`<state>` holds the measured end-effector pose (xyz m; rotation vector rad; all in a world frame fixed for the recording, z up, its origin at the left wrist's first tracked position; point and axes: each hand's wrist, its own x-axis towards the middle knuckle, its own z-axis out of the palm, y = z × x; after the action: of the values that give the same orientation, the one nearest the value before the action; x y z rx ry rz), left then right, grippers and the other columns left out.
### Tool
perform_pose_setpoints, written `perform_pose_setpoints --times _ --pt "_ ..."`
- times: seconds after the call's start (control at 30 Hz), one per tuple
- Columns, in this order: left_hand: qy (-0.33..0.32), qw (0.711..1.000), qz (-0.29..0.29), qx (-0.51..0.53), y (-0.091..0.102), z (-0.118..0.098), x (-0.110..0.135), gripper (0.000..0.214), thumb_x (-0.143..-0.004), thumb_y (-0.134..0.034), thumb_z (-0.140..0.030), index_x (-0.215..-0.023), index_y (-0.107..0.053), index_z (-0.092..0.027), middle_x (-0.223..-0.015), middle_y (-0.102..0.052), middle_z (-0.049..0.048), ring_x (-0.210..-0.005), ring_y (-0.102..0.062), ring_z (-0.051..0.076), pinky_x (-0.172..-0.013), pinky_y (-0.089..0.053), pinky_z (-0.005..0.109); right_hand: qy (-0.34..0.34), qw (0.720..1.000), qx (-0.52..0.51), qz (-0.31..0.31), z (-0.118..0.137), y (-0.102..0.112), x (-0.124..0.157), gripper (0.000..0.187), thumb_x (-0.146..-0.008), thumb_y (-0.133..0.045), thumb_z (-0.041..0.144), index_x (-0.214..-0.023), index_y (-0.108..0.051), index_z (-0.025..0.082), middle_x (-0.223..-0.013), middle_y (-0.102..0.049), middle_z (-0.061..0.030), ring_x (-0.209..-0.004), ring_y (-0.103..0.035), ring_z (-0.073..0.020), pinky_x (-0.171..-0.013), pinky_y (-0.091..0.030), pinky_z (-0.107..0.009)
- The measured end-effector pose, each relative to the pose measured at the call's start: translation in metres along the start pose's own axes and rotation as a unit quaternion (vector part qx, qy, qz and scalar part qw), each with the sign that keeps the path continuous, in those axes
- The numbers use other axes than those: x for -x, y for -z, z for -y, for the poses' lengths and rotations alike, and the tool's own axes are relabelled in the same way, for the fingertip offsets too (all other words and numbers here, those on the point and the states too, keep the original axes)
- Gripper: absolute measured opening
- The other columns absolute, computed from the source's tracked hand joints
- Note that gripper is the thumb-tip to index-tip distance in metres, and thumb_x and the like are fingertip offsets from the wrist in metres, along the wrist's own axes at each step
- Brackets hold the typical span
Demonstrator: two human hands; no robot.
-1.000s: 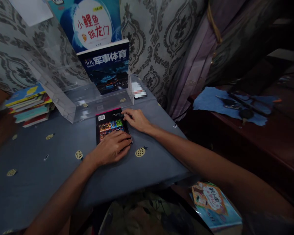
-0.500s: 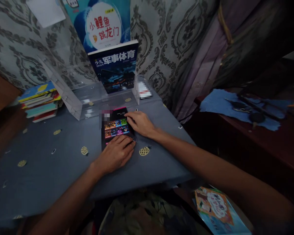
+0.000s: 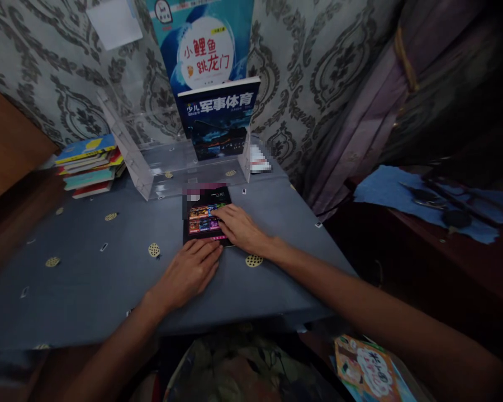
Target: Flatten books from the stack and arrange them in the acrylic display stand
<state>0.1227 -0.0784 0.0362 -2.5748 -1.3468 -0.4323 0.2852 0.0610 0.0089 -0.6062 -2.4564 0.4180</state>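
Observation:
A small dark book point(image 3: 204, 211) with a pink edge and bright pictures lies flat on the grey tablecloth point(image 3: 88, 279), back cover up. My right hand point(image 3: 241, 229) rests on its lower right part, fingers stretched flat over the cover. My left hand point(image 3: 188, 274) lies flat on the cloth just below the book's near edge, fingertips at the edge. Behind the book stands a clear acrylic display stand point(image 3: 159, 162) holding a dark blue book point(image 3: 220, 117) upright, with a light blue book point(image 3: 205, 44) above it.
A stack of colourful books point(image 3: 90, 166) sits at the back left of the table. A patterned curtain hangs behind. To the right is a dark wooden surface with a blue cloth point(image 3: 402, 195). A picture book point(image 3: 371, 371) lies on the floor at lower right.
Both hands slid toward me: the left hand came off the book's cover onto the cloth, and the right hand moved from the book's far right edge down over its cover.

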Motion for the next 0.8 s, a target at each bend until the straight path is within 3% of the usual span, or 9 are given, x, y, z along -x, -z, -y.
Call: perform_pose_setpoints --times 0.43,0.6,0.8 --pt "0.058 0.998 -0.038 0.004 0.015 0.026 0.049 0.031 -0.098 -0.048 -0.017 -0.125 -0.064 -0.016 -0.118 -0.070 0.0105 -0.107 -0.066 0.023 -0.089 -0.060 0.040 0.011 1.000 -0.001 0.000 -0.002 -0.002 -0.001 0.026 -0.093 -0.050 0.010 -0.113 -0.065 0.018 -0.109 -0.067 -0.0098 -0.107 -0.056 -0.0251 -0.094 -0.049 -0.045" --pt "0.056 0.995 -0.066 0.049 0.017 0.030 0.051 0.031 -0.097 -0.050 -0.016 -0.126 -0.063 -0.018 -0.118 -0.070 0.0094 -0.107 -0.067 0.020 -0.093 -0.059 0.038 0.022 1.000 -0.002 0.001 -0.004 -0.002 -0.002 0.025 -0.093 -0.051 0.010 -0.110 -0.066 0.018 -0.109 -0.067 -0.0099 -0.107 -0.056 -0.0249 -0.095 -0.049 -0.045" --pt "0.084 0.990 -0.053 0.103 0.018 0.042 0.041 0.028 -0.099 -0.049 -0.020 -0.120 -0.067 -0.019 -0.113 -0.071 0.0091 -0.100 -0.068 0.018 -0.088 -0.059 0.035 0.023 1.000 -0.008 0.004 -0.002 0.001 -0.002 0.024 -0.094 -0.049 0.010 -0.110 -0.066 0.016 -0.110 -0.068 -0.0123 -0.108 -0.057 -0.0256 -0.093 -0.050 -0.047"
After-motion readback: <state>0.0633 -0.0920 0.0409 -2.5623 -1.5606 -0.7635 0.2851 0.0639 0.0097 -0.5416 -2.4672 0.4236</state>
